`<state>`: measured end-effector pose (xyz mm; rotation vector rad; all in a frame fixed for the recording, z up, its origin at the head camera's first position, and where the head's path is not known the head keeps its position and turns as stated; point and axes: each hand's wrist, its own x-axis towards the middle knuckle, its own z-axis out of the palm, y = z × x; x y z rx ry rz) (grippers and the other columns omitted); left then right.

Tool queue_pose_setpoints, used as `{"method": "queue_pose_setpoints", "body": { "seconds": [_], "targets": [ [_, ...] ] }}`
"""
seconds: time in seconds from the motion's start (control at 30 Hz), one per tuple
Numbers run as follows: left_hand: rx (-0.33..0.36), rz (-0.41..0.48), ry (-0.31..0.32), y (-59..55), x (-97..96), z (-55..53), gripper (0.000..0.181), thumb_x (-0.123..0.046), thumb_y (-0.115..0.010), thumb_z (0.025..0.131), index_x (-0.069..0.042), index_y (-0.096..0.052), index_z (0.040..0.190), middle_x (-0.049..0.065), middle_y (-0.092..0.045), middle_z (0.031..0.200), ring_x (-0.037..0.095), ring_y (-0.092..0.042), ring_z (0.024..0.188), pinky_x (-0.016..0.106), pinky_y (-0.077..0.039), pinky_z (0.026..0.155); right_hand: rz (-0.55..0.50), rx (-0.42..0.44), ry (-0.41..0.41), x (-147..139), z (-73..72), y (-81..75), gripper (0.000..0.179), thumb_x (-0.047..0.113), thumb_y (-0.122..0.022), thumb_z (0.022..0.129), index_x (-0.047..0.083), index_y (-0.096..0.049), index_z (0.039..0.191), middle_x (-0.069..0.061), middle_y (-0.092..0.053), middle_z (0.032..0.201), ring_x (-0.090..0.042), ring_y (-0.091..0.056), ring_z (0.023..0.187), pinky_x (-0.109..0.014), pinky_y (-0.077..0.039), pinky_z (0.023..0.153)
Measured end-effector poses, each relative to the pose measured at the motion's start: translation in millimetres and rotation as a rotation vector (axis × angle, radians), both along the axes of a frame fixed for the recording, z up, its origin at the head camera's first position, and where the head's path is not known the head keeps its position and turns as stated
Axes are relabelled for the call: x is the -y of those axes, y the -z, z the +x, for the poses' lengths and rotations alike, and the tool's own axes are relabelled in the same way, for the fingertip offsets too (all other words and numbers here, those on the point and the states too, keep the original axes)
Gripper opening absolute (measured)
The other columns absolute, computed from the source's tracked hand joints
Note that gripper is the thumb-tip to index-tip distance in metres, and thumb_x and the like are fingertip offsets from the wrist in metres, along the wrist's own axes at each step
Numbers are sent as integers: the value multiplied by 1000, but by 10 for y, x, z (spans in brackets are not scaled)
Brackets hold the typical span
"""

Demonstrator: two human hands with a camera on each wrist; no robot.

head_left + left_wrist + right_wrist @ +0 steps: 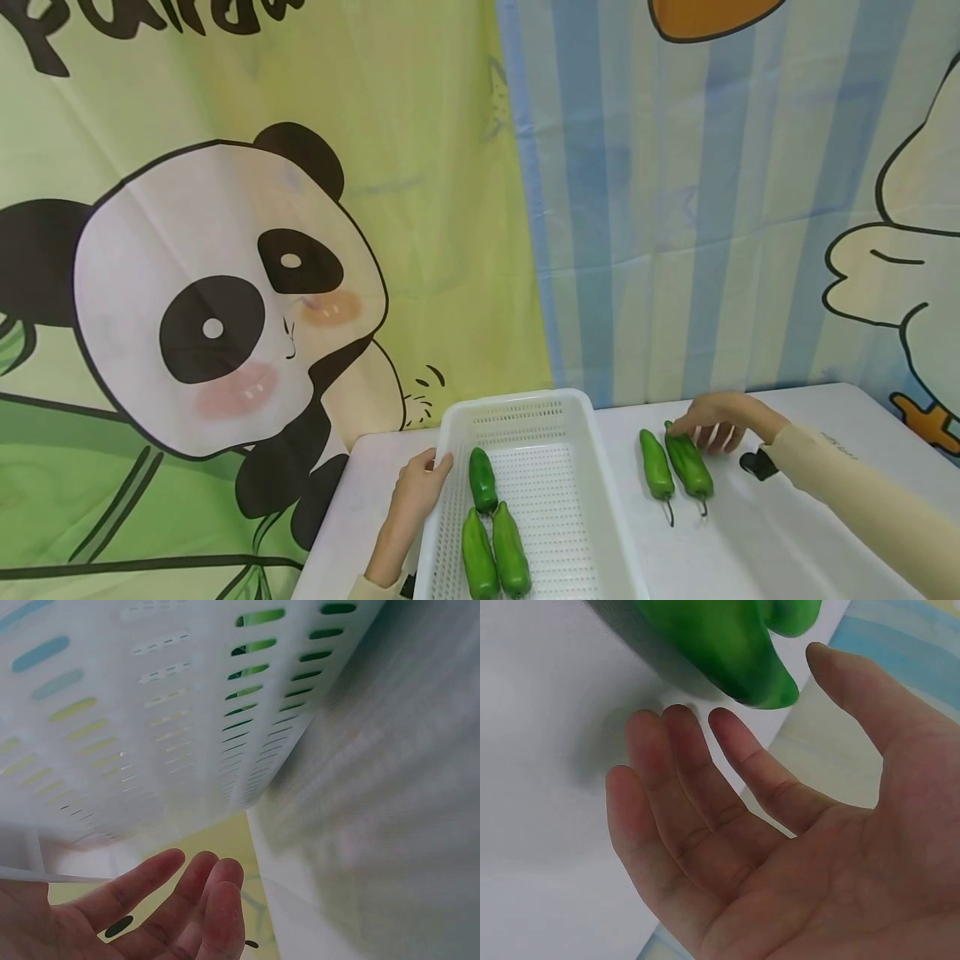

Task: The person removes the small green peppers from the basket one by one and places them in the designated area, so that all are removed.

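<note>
While my loose left hand (418, 487) rests on the white basket (597, 475), I'm likely picking, so my loose right hand (722, 415) should pinch the nearest green chili (692, 469).

1. At four o'clock in the head view, a long, pale cream sleeve (862, 492) covers the right arm up to the wrist.
2. A small black piece with a rounded end (759, 464) sits at that cuff, its details too small to tell.
3. At seven o'clock, a matching cream cuff (367, 590) and a black sliver (408, 586) show at the left wrist.
4. The left grip (422, 485) and right grip (720, 417) are bare, slim-fingered hands.
</note>
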<state>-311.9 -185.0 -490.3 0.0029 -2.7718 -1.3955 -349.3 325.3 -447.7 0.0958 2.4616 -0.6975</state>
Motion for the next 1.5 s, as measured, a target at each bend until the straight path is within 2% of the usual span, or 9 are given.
{"method": "queue_pose_setpoints", "body": {
  "seconds": [0.2,0.4,0.63,0.77,0.9,0.97,1.03,1.2,1.5],
  "targets": [
    [7,-3,-4,-7,0,-4,47,-45,-57,100,-12,-64,133,9,-71,93,15,-68,61,29,-55,46,-32,-19,-15,-29,-10,-153,60,50,-61,96,-6,-61,119,-17,-69,104,-29,-70,89,-43,-60,76],
    [12,7,-5,-10,-5,1,45,-45,-57,100,-13,-65,132,9,-70,91,16,-68,60,31,-56,46,-70,-61,-25,-58,-27,-288,79,55,-64,93,-11,-50,134,-23,-67,114,-34,-69,98,-49,-59,83],
    [7,1,-4,-7,1,4,45,-44,-57,100,-13,-65,132,9,-71,90,15,-68,59,30,-56,46,-118,-98,-29,-16,-54,-374,89,60,-65,91,-9,-41,142,-24,-64,119,-42,-64,110,-53,-57,86],
    [2,-4,-9,-10,4,2,45,-44,-57,100,-13,-65,132,9,-71,92,15,-68,60,30,-55,46,-161,-128,-45,50,-49,-401,97,62,-64,91,-5,-28,151,-33,-52,135,-51,-55,122,-57,-54,91],
    [1,-1,-9,-16,-2,8,45,-44,-57,100,-13,-65,131,9,-71,92,15,-68,59,29,-55,46,-228,-160,-62,147,-41,-428,100,59,-61,94,0,-12,159,-38,-25,154,-59,-42,132,-63,-49,97],
    [4,1,-8,-15,-6,6,44,-44,-57,100,-13,-65,131,9,-70,90,15,-68,59,30,-55,45,-272,-190,-82,202,-42,-444,98,55,-60,96,3,-7,160,-38,-18,158,-59,-37,136,-66,-46,99],
    [7,0,-6,-15,-9,6,44,-44,-57,101,-13,-65,131,9,-70,90,15,-68,58,30,-55,45,-317,-224,-101,260,-41,-464,95,52,-60,98,7,-6,161,-35,-19,159,-57,-35,139,-68,-44,102],
    [5,-5,-12,-17,-18,6,43,-45,-57,100,-14,-66,129,8,-70,88,15,-67,58,30,-55,45,-403,-282,-143,417,-15,-535,91,48,-62,97,14,-9,163,-31,-32,157,-49,-38,141,-66,-43,104],
    [2,-9,-6,-7,-7,10,42,-45,-57,100,-14,-68,126,8,-70,87,15,-67,60,30,-54,46,-460,-263,-178,718,85,-657,87,42,-63,98,17,-10,163,-28,-31,159,-43,-45,139,-60,-48,103]
  ]
}}
